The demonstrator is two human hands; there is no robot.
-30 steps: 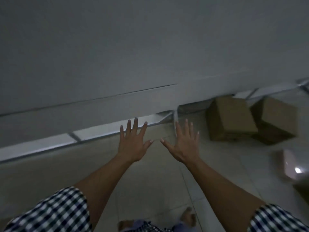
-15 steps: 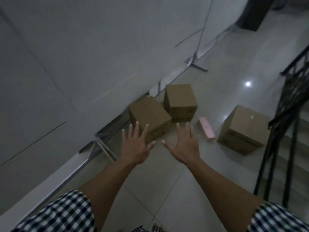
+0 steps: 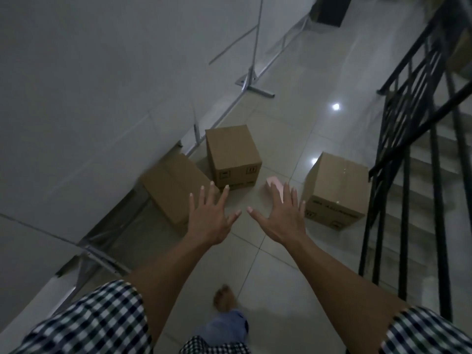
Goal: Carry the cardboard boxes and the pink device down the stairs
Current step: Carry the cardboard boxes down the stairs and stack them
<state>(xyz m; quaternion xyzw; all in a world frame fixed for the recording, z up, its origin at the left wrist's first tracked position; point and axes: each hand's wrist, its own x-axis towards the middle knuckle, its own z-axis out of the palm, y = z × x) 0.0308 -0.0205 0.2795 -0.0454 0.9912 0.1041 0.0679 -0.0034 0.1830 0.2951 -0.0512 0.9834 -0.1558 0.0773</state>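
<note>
Three cardboard boxes stand on the tiled floor ahead. The left box (image 3: pixel 173 190) leans by the wall, the middle box (image 3: pixel 231 154) is upright behind it, and the right box (image 3: pixel 337 187) sits near the railing. A pink device (image 3: pixel 274 189) lies on the floor between the middle and right boxes, partly hidden by my right hand. My left hand (image 3: pixel 208 217) and my right hand (image 3: pixel 284 218) are stretched forward with fingers spread, holding nothing, and hang in the air short of the boxes.
A grey wall (image 3: pixel 102 85) runs along the left with metal stand legs (image 3: pixel 252 83) at its foot. A black stair railing (image 3: pixel 419 139) and descending steps (image 3: pixel 434 200) are on the right. My bare foot (image 3: pixel 224 300) is on the tiles.
The view swung from the wall toward the boxes, which are closer now. Both hands stayed spread and empty.
</note>
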